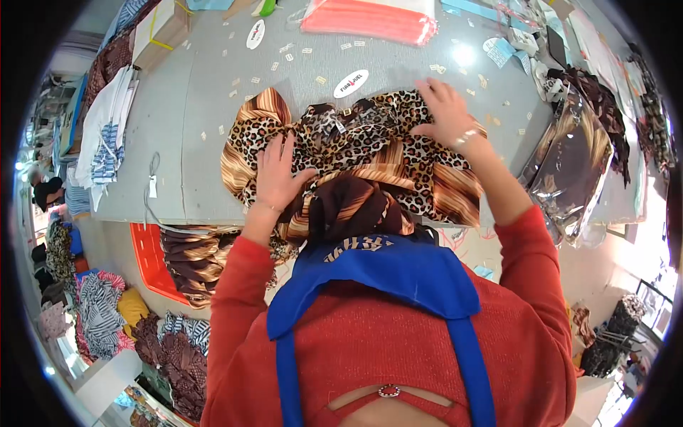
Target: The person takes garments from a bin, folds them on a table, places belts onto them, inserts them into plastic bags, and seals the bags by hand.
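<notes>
A leopard-print blouse [416, 160] with brown and gold striped panels lies spread on the grey table [171, 92], its collar towards the far side. Its lower part hangs over the near table edge and is partly hidden by my body. My left hand [277, 174] rests on the blouse's left side, fingers stretched out. On the upper right of the blouse lies my right hand [448, 114], fingers spread, a bracelet at its wrist. Neither hand grips anything. A small pale tag [340, 128] shows at the collar, and an oval label card [351, 83] lies just beyond it.
Coral fabric in clear plastic [363, 21] lies at the far edge. A bagged dark garment [569, 156] is at the right, white garments [103, 146] at the left. Below stands a red crate [148, 260] of brown cloth. Small paper labels dot the table.
</notes>
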### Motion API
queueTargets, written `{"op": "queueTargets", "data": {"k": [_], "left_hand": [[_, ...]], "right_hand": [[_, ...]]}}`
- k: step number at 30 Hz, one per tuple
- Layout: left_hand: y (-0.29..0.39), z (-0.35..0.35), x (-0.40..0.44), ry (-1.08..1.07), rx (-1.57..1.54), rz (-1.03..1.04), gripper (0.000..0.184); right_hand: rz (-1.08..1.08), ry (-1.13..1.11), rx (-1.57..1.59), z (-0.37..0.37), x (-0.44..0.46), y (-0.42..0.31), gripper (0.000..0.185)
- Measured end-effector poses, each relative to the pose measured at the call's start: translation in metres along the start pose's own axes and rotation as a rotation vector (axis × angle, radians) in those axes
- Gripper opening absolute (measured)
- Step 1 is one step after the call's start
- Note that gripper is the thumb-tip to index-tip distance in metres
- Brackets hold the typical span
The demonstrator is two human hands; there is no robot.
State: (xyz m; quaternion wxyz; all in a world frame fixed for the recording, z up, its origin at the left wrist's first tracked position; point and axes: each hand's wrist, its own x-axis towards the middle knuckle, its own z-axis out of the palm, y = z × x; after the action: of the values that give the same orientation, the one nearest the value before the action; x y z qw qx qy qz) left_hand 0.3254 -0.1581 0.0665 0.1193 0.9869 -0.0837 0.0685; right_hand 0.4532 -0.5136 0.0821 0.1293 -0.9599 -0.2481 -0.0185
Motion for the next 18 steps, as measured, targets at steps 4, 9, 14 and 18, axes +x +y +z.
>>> {"op": "queueTargets", "data": {"k": [4, 9, 14, 18], "left_hand": [[-0.019, 0.044, 0.004, 0.001, 0.051, -0.010, 0.052], [-0.023, 0.044, -0.015, 0.243, -0.455, -0.093, 0.021], [-0.006, -0.044, -0.074, 0.348, -0.965, -0.239, 0.024], [-0.018, -0.083, -0.139, -0.033, -1.537, -0.473, 0.023]], "right_hand": [[-0.026, 0.046, 0.006, 0.054, 0.008, -0.012, 0.061], [-0.075, 0.019, 0.246, 0.064, -0.012, -0.033, 0.022], [0.099, -0.117, 0.839, -0.042, -0.059, -0.096, 0.029], [0.085, -0.508, 0.874, -0.074, -0.112, -0.141, 0.034]]}}
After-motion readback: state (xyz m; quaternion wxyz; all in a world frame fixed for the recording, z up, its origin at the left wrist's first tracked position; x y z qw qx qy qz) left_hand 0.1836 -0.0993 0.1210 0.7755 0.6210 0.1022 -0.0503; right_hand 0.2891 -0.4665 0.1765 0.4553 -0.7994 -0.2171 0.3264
